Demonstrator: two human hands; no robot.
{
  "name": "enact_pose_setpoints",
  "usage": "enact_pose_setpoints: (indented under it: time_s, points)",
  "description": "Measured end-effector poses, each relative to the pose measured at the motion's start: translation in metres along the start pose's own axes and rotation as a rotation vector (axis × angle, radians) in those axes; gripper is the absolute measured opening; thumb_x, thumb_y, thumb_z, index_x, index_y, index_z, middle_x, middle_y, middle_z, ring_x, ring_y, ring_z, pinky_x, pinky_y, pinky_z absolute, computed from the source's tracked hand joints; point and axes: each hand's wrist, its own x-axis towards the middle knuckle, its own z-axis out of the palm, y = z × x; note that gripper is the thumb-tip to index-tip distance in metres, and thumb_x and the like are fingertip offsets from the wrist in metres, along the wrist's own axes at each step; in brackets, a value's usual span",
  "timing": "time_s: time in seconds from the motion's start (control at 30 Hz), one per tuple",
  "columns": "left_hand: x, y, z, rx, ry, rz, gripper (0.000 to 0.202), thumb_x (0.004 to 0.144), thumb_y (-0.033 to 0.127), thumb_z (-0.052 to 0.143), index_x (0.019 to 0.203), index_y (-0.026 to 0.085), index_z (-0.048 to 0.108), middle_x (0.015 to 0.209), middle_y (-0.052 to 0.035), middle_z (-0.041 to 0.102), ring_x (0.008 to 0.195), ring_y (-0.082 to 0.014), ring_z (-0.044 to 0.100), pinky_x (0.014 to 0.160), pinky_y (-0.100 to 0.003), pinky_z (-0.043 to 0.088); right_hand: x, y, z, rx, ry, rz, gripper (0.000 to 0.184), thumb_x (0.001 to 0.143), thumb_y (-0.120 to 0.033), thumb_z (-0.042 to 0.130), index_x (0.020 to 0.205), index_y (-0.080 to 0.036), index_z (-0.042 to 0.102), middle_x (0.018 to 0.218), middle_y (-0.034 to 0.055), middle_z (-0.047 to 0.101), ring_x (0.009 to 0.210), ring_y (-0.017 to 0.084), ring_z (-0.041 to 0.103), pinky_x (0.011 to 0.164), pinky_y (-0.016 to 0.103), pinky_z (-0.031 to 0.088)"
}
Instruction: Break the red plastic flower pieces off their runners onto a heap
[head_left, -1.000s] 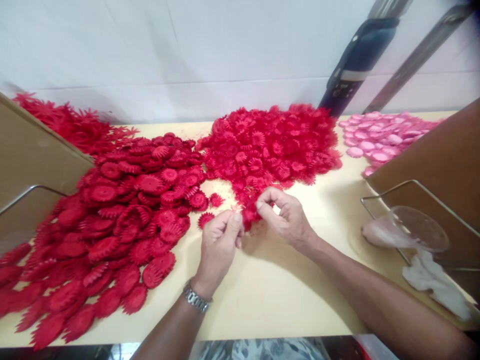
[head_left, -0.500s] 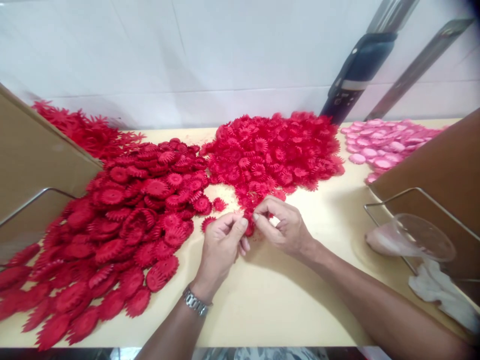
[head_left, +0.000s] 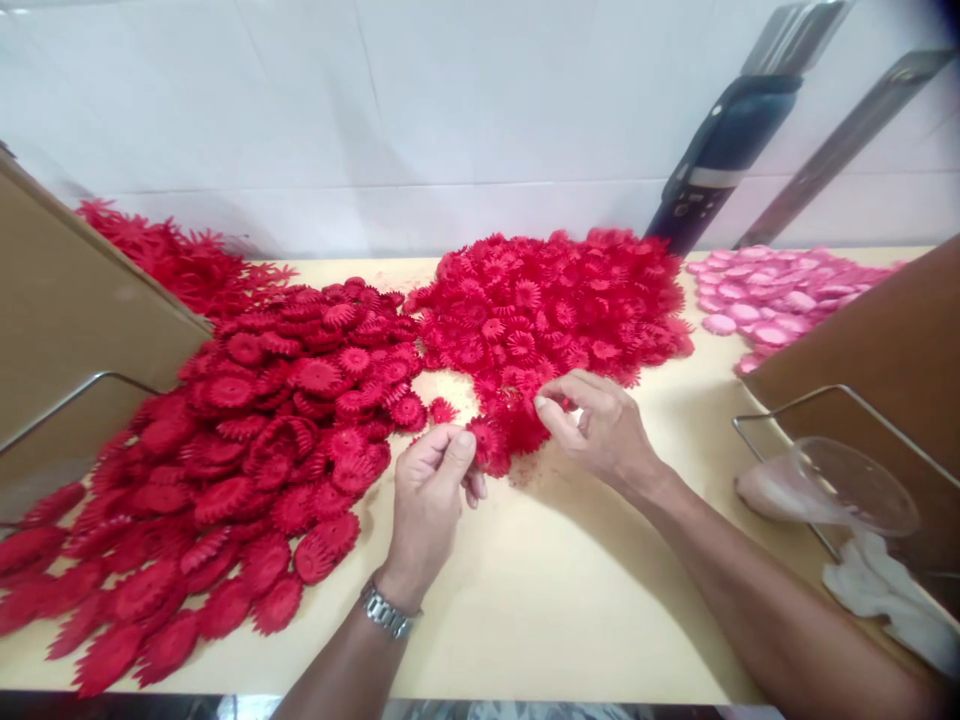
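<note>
My left hand (head_left: 431, 490), with a metal-band watch (head_left: 386, 610) on the wrist, has its thumb pressed against the bent index finger. Its fingertips border a red fringed flower disc (head_left: 489, 443) at the front of the middle pile; whatever is pinched there is hidden. To the right, my right hand (head_left: 600, 425) has thumb and index finger together at the edge of the small red flower pieces (head_left: 525, 425). Too little shows between those fingers to name. Behind both hands rises a heap of red fringed flower pieces (head_left: 555, 300).
Larger dark red discs (head_left: 255, 450) spread across the left side, with spiky red pieces (head_left: 187, 265) behind. Pink discs (head_left: 780, 300) lie back right. Brown panels (head_left: 862, 380) flank the table (head_left: 525, 610). A clear plastic cup (head_left: 840, 490) and white tissue (head_left: 885, 590) are at right.
My hands have drawn apart from the spot where their fingertips nearly met. The right has gone up and right towards the heap, the left slightly left.
</note>
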Motion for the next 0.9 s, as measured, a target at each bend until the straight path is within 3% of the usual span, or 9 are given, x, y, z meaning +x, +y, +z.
enact_pose_setpoints:
  time_s: [0.1, 0.23, 0.43, 0.53, 0.7, 0.9]
  points:
    - [0.000, -0.001, 0.001, 0.028, -0.020, -0.006, 0.027, 0.083, 0.035, 0.052, 0.063, 0.017, 0.049, 0.048, 0.0039, 0.050, 0.044, -0.0085, 0.047, 0.041, -0.019, 0.035, -0.004, -0.012, 0.002, 0.081, 0.092, -0.159, 0.009, 0.079, -0.021, 0.053, 0.075, -0.016, 0.060, 0.066, 0.0033, 0.058, 0.060, 0.014, 0.051, 0.058, 0.028, 0.041]
    - [-0.001, -0.005, 0.001, 0.074, -0.069, -0.005, 0.028, 0.084, 0.036, 0.050, 0.064, 0.017, 0.051, 0.051, 0.0033, 0.050, 0.045, -0.0082, 0.047, 0.043, -0.020, 0.036, -0.012, -0.024, 0.009, 0.221, -0.016, -0.337, 0.013, 0.082, -0.024, 0.055, 0.071, -0.016, 0.057, 0.065, 0.0037, 0.056, 0.061, 0.014, 0.050, 0.058, 0.028, 0.041]
    - [-0.001, -0.007, 0.002, 0.090, -0.137, 0.010, 0.024, 0.083, 0.037, 0.052, 0.071, 0.016, 0.054, 0.054, 0.0032, 0.051, 0.049, -0.0083, 0.049, 0.046, -0.020, 0.039, -0.017, -0.026, 0.017, 0.231, -0.066, -0.275, 0.010, 0.079, -0.014, 0.053, 0.069, -0.016, 0.052, 0.065, 0.0028, 0.053, 0.061, 0.013, 0.047, 0.056, 0.027, 0.040]
    - [0.001, -0.007, 0.005, 0.022, -0.154, -0.047, 0.019, 0.077, 0.033, 0.060, 0.074, 0.016, 0.052, 0.055, 0.0044, 0.051, 0.047, -0.0076, 0.048, 0.044, -0.019, 0.038, -0.018, -0.028, 0.017, 0.269, -0.067, -0.276, 0.009, 0.078, -0.009, 0.049, 0.072, -0.015, 0.053, 0.066, 0.0028, 0.052, 0.060, 0.013, 0.047, 0.054, 0.025, 0.040]
    - [0.003, -0.005, 0.010, -0.138, -0.099, -0.164, 0.017, 0.075, 0.030, 0.060, 0.071, 0.015, 0.053, 0.057, 0.0037, 0.052, 0.043, -0.0067, 0.046, 0.040, -0.018, 0.037, -0.018, -0.028, 0.013, 0.434, -0.161, -0.168, 0.009, 0.075, -0.009, 0.052, 0.081, -0.016, 0.055, 0.069, 0.0012, 0.052, 0.061, 0.011, 0.050, 0.056, 0.024, 0.043]
    - [0.001, -0.010, 0.004, -0.019, -0.015, -0.070, 0.020, 0.077, 0.030, 0.058, 0.066, 0.016, 0.049, 0.055, 0.0062, 0.042, 0.043, -0.0036, 0.035, 0.037, -0.015, 0.026, -0.020, -0.031, 0.013, 0.525, -0.242, -0.078, 0.006, 0.077, -0.010, 0.052, 0.078, -0.016, 0.054, 0.069, 0.0014, 0.054, 0.061, 0.011, 0.050, 0.056, 0.024, 0.042]
